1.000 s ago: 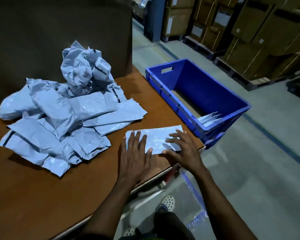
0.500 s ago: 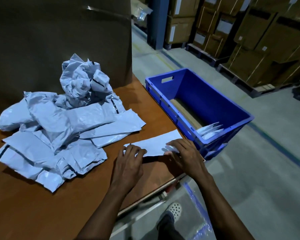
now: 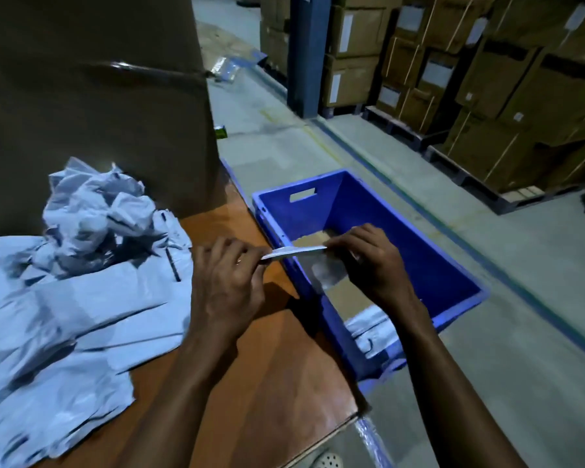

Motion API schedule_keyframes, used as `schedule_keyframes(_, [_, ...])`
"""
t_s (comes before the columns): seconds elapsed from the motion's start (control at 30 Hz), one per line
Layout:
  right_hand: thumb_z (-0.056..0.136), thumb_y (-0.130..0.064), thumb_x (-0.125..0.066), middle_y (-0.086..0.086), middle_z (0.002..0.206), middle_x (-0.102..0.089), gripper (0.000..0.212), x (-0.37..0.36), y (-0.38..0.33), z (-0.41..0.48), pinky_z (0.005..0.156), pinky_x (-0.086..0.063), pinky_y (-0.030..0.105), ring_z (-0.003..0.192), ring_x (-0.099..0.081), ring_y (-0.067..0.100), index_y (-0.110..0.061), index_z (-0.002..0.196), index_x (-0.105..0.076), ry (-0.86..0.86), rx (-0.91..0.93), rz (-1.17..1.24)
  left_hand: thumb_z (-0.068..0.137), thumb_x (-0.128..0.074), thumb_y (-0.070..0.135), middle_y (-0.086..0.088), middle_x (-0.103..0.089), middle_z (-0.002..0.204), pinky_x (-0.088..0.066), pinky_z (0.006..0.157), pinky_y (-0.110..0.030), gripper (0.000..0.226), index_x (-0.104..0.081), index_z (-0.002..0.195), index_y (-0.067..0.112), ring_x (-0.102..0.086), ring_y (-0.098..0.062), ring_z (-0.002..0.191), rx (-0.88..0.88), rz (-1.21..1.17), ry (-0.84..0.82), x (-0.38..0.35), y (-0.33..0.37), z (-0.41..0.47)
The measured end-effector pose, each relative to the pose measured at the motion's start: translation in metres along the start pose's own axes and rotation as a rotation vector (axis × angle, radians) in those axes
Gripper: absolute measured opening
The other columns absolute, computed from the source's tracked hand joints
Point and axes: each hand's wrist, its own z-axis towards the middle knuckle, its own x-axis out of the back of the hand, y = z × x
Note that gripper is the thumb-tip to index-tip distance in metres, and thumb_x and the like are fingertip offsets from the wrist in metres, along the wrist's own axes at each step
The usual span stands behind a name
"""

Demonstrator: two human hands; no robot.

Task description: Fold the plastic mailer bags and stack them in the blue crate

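Warehouse: cardboard boxes [image 3: 487, 79] stacked on pallets.
Bench [image 3: 267, 383]: orange-brown top.
Loose mailer bags [image 3: 65, 298]: crumpled pile on the bench, left.
Blue crate [image 3: 436, 265]: just beside the bench; stacked bags [image 3: 368, 329] at its near end.
Left hand [image 3: 227, 285]: fingers pinch the folded mailer's left end.
Right hand [image 3: 372, 265]: fingers pinch its right end.
Folded mailer [image 3: 294, 251]: edge-on, above the crate's left rim.

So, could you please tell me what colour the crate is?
The crate is solid blue, clearest in the head view.

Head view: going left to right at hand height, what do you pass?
Pile of loose mailer bags → left hand → folded mailer pinched by both hands → right hand → right wall of the blue crate → floor.
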Motion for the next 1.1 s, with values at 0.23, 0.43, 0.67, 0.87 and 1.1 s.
schedule_keyframes(0.23, [0.105,-0.015,-0.06,0.008,0.094,-0.072,0.02,0.042,0.107,0.006,0.073,-0.052,0.05,0.083,-0.066,0.035,-0.008,0.105,-0.079,0.029,-0.088,-0.058,0.09,-0.066,0.024,-0.002,-0.067,0.087,-0.04,0.081,-0.044,0.016,-0.076,0.1,0.017,-0.062,-0.032,0.091,-0.064,-0.088,-0.012,-0.082,0.052,0.066])
schedule_keyframes(0.43, [0.099,-0.017,-0.06,0.01,0.087,-0.067,0.019,0.054,0.182,-0.027,0.07,-0.048,0.049,0.08,-0.062,0.036,-0.008,0.099,-0.076,-0.146,-0.225,-0.162,0.087,-0.053,0.034,-0.003,-0.067,0.081,-0.037,0.083,-0.044,0.027,-0.073,0.087,0.017,-0.058,-0.03,0.087,-0.101,-0.035,-0.343,-0.151,0.079,0.09])
schedule_keyframes(0.67, [0.087,-0.016,-0.051,0.008,0.082,-0.064,0.025,0.021,0.213,-0.047,0.067,-0.047,0.041,0.079,-0.056,0.03,-0.011,0.093,-0.075,-0.556,-0.08,-0.166,0.093,-0.06,0.038,-0.007,-0.071,0.114,-0.034,0.106,-0.044,0.027,-0.069,0.11,0.019,-0.058,-0.029,0.118,0.051,0.197,-0.908,-0.183,0.09,0.09])
schedule_keyframes(0.87, [0.09,-0.033,-0.053,0.01,0.09,-0.068,0.024,-0.02,0.244,-0.071,0.075,-0.056,0.049,0.088,-0.067,0.035,-0.019,0.091,-0.073,-1.049,-0.214,-0.253,0.094,-0.064,0.036,-0.008,-0.064,0.127,-0.041,0.101,-0.04,0.037,-0.058,0.126,0.017,-0.062,-0.03,0.119,0.078,0.212,-1.065,-0.216,0.116,0.064])
schedule_keyframes(1.1, [0.098,-0.026,-0.063,0.018,0.112,-0.07,0.024,-0.008,0.208,-0.06,0.076,-0.049,0.038,0.103,-0.07,0.037,-0.013,0.114,-0.075,-1.273,-0.476,-0.276,0.093,-0.067,0.028,-0.012,-0.054,0.14,-0.046,0.104,-0.04,0.047,-0.053,0.135,0.013,-0.056,-0.031,0.13,0.035,0.07,-1.376,-0.229,0.124,0.041])
